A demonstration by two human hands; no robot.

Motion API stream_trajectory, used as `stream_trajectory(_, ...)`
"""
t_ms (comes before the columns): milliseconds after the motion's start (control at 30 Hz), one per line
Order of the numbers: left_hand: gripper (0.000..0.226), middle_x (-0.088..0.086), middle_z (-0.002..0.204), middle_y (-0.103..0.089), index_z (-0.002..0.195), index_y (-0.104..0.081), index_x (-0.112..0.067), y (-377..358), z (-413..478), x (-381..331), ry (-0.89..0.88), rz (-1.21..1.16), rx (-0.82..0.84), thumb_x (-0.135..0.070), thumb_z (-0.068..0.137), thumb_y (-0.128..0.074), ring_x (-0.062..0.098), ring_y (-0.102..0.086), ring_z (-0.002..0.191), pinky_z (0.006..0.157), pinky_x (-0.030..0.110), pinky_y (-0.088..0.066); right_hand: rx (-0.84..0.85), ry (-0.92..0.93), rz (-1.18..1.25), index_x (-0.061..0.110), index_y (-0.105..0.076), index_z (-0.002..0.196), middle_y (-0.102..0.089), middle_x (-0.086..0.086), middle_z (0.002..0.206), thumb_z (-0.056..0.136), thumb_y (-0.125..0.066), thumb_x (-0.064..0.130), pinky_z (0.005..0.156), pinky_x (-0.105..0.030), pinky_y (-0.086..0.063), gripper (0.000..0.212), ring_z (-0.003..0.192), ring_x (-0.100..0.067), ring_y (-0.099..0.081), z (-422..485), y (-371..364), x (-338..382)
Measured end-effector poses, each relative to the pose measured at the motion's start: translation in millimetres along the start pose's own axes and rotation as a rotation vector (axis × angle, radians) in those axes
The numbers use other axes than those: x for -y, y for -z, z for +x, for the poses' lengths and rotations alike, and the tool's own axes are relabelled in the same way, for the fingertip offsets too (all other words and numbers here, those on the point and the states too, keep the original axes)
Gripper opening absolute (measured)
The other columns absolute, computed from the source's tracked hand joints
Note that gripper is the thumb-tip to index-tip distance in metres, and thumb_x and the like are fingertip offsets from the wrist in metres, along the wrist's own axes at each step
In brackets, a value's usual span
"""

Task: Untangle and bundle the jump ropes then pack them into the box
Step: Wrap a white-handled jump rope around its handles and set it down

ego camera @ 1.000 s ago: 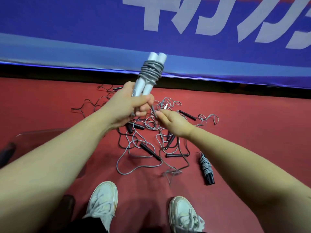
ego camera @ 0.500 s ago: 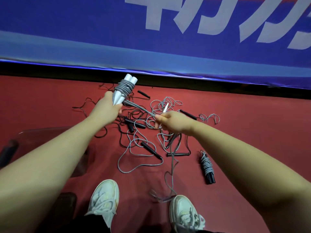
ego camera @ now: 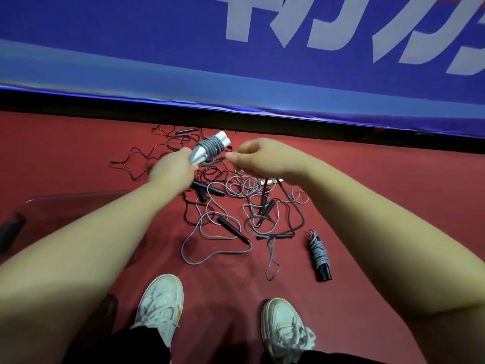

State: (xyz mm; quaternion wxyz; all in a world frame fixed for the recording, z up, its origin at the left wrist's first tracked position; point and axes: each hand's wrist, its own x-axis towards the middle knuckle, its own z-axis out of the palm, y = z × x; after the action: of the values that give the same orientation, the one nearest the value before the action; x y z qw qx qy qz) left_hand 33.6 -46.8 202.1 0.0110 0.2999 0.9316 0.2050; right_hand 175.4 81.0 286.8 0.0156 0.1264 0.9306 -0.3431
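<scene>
Red sports floor [ego camera: 380, 193] under us, with a big blue banner [ego camera: 157, 48] with white lettering running along the far side. We're standing, both white sneakers [ego camera: 160, 303] showing at the near edge.

Our left hand [ego camera: 172, 172] is wrapped around the white-handled jump rope [ego camera: 210, 148]. It grips the two handles together at their lower end, with grey cord already coiled in several turns around the upper part. The handles tilt up and toward the right.

Our right hand [ego camera: 258, 158] is just beside that bundle, thumb and fingertips pinching the loose cord [ego camera: 219, 159] that leads off the coil. More cord hangs down from under that hand toward the floor.

Below and between our arms sits the tangled pile [ego camera: 236, 206] of grey and dark ropes with black handles, spread out loosely on the floor. One finished bundle [ego camera: 319, 254], black handles with grey cord wound round them, lies on its own to the right of the pile.

At far left there's a clear box [ego camera: 65, 203] on the floor, mostly hidden behind our left forearm, so we can't tell what's in it.
</scene>
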Motion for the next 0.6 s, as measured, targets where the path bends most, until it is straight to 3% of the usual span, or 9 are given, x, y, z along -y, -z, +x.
stream_trajectory(67, 0.025, 0.017, 0.108, -0.061, 0.117, -0.05, -0.008, -3, -3, -9, -0.064, 0.072, 0.031, -0.023, 0.098, -0.049, 0.035, -0.054, 0.093, 0.071, 0.037, -0.038, -0.057, 0.053, -0.123, 0.016, -0.062, 0.076, -0.046, 0.003, 0.062, 0.093, -0.054, 0.041, 0.045, -0.016, -0.031, 0.031, 0.052, -0.01, -0.038, 1, 6, 8)
stream_trajectory(133, 0.022, 0.015, 0.106, -0.061, 0.115, -0.051, -0.011, -5, -7, -17, -0.124, 0.121, 0.066, -0.023, 0.098, -0.048, 0.032, -0.053, 0.088, 0.069, 0.035, -0.037, -0.125, 0.115, -0.314, 0.011, -0.066, 0.086, -0.055, -0.001, 0.07, 0.091, -0.057, 0.041, 0.053, -0.023, -0.036, 0.032, 0.062, -0.015, -0.048, 2, 13, 14)
stream_trajectory(233, 0.022, 0.011, 0.108, -0.062, 0.116, -0.055, -0.016, -6, -13, -26, -0.246, 0.195, 0.114, -0.02, 0.095, -0.049, 0.033, -0.057, 0.099, 0.074, 0.037, -0.043, -0.254, 0.156, -0.576, 0.016, -0.065, 0.097, -0.059, 0.001, 0.086, 0.087, -0.06, 0.045, 0.064, -0.027, -0.035, 0.031, 0.08, -0.019, -0.051, 5, 28, 15)
stream_trajectory(333, 0.017, 0.006, 0.104, -0.062, 0.108, -0.059, -0.018, -5, -21, -33, -0.382, 0.239, 0.206, -0.02, 0.093, -0.052, 0.03, -0.057, 0.099, 0.075, 0.035, -0.045, -0.308, 0.181, -0.716, 0.02, -0.066, 0.097, -0.062, 0.0, 0.096, 0.083, -0.064, 0.048, 0.065, -0.028, -0.033, 0.031, 0.09, -0.021, -0.055, 8, 40, 3)
stream_trajectory(467, 0.016, 0.0, 0.102, -0.064, 0.104, -0.063, -0.021, 2, -27, -33, -0.583, 0.239, 0.326, -0.018, 0.09, -0.057, 0.023, -0.058, 0.098, 0.08, 0.033, -0.046, -0.256, 0.225, -0.837, 0.025, -0.068, 0.101, -0.065, 0.004, 0.105, 0.081, -0.057, 0.055, 0.063, -0.027, -0.031, 0.038, 0.098, -0.02, -0.058, 8, 48, -23)
stream_trajectory(600, 0.022, -0.003, 0.103, -0.067, 0.11, -0.066, -0.018, 18, -32, -32, -0.706, 0.154, 0.427, -0.014, 0.09, -0.059, 0.016, -0.059, 0.097, 0.084, 0.033, -0.045, -0.13, 0.277, -0.968, 0.03, -0.063, 0.119, -0.063, 0.004, 0.115, 0.092, -0.043, 0.051, 0.07, -0.029, -0.041, 0.039, 0.107, -0.022, -0.058, 5, 48, -55)
